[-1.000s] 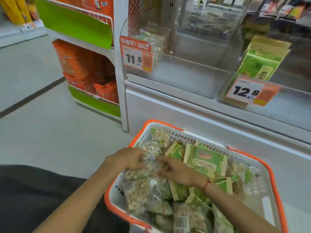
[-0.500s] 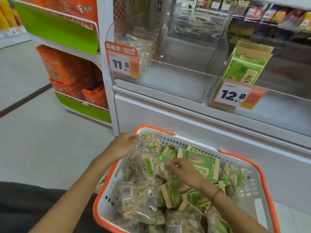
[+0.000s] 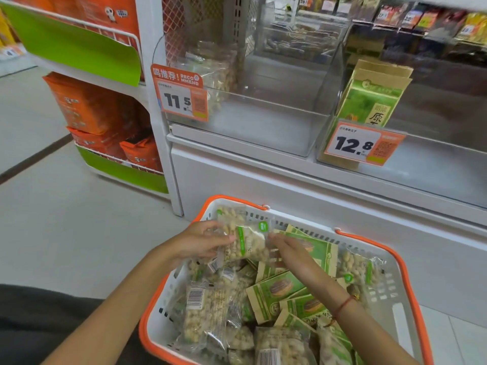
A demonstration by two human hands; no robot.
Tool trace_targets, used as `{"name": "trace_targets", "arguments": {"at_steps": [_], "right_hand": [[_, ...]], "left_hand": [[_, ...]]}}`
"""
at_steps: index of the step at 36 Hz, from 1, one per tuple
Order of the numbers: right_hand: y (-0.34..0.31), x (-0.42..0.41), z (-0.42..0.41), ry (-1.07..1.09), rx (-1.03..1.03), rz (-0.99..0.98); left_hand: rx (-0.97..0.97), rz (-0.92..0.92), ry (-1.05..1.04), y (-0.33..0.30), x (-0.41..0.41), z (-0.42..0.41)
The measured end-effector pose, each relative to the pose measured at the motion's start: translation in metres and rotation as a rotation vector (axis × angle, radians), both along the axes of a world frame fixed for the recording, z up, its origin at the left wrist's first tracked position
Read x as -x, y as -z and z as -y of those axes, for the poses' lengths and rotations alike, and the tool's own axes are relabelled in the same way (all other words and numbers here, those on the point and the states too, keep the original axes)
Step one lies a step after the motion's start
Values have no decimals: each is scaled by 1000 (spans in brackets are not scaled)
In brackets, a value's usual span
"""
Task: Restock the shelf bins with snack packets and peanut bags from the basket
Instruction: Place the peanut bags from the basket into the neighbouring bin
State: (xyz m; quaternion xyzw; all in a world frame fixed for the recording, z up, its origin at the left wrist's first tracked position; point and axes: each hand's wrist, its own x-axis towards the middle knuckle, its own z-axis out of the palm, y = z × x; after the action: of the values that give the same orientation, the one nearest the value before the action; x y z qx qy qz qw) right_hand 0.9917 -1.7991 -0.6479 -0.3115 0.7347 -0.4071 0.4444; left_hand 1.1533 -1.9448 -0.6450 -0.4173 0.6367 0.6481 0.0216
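Both hands have lifted a clear peanut bag (image 3: 246,242) up off the pile since a second ago, and it now hangs over the basket (image 3: 398,299) near its 11 o'clock corner. Left hand (image 3: 197,242) pinches the bag's left edge with curled fingers, while the right hand (image 3: 288,252) holds its right edge, fingers fairly straight. More peanut bags and green packets (image 3: 276,291) fill the basket on the floor; at 12 o'clock the left bin (image 3: 263,127) holds few bags, and at 1 o'clock the right bin (image 3: 434,175) holds green packets.
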Motion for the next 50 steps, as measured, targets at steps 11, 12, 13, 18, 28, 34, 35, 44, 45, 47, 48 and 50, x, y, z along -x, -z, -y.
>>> {"name": "trace_targets", "arguments": {"at_steps": [11, 12, 13, 18, 28, 34, 35, 44, 45, 47, 48, 50], "right_hand": [[-8, -7, -4, -1, 91, -42], [-6, -7, -5, -17, 95, -67], [-5, -7, -4, -42, 97, -89], [-11, -17, -4, -219, 127, -67], [41, -44, -12, -574, 73, -539], [66, -61, -14, -1016, 350, -1040], [64, -60, -14, -994, 378, -1039], [23, -14, -2, -306, -36, -110], [22, -4, -4, -309, -110, -64], [25, 9, -8, -305, -198, -51], [29, 13, -10, -281, -213, -64], [36, 15, -10, -199, -219, -103]], "left_hand": [[112, 113, 198, -10, -5, -2], [211, 182, 234, -13, -6, -1], [319, 240, 263, -14, -9, 1], [305, 184, 383, -20, -17, 6], [334, 119, -70, -24, -43, 38], [140, -77, -242, -28, -50, 42], [128, -102, -241, -28, -49, 42], [152, -96, -289, -16, -41, 45], [144, -85, -282, -14, -39, 44], [126, -71, -260, -11, -33, 40], [116, -68, -250, -9, -29, 37], [85, -60, -236, -6, -21, 30]]}}
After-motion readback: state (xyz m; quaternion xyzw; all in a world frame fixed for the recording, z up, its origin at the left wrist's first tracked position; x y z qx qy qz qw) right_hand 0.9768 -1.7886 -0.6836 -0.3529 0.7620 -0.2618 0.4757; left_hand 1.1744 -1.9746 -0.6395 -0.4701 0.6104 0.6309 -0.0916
